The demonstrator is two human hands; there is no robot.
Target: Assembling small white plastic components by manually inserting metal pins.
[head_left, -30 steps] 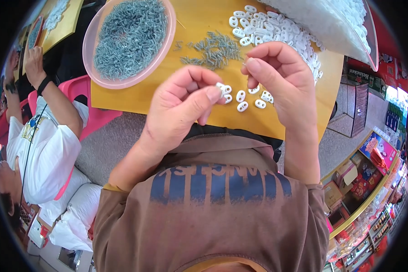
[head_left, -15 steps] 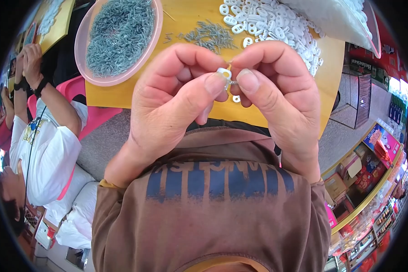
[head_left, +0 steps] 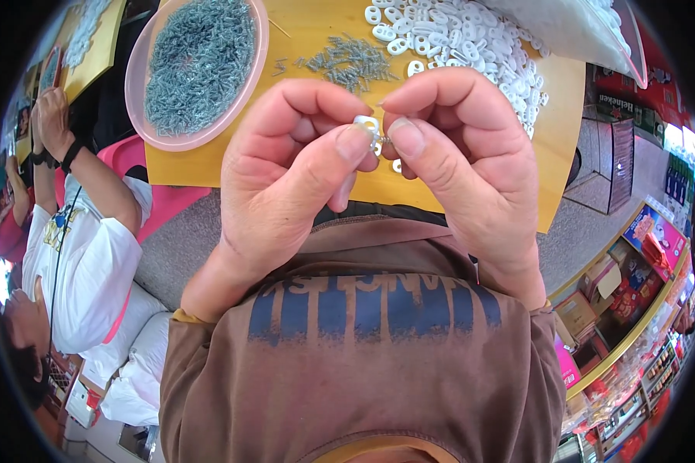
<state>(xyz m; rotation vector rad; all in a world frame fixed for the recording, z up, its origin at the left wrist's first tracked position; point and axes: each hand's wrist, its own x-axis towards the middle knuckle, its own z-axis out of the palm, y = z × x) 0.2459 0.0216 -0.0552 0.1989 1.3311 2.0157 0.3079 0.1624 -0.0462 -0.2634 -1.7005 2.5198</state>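
Over the table's near edge, my left hand [head_left: 278, 170] pinches a small white plastic oval piece with holes [head_left: 368, 122] between thumb and forefinger. My right hand [head_left: 475, 154] meets it from the other side, its thumb and fingers closed on a tiny grey metal spring [head_left: 385, 140]. The spring's end is against the white piece's side; my fingertips hide how far in it sits. Just beyond my hands lies a loose heap of grey springs [head_left: 351, 63]. White oval pieces [head_left: 448, 35] are spread behind my right hand.
A pink basin [head_left: 262, 54] full of springs stands at the left of the yellow table [head_left: 560, 100]. A large whitish bag [head_left: 552, 31] leans over the far right corner. To the left, a co-worker [head_left: 77, 270] in a white shirt works at another table. Shelves [head_left: 618, 316] stand at right.
Both hands have shifted slightly left in the picture, still pinched together. Less of the spring shows between the white piece and my right fingertips.
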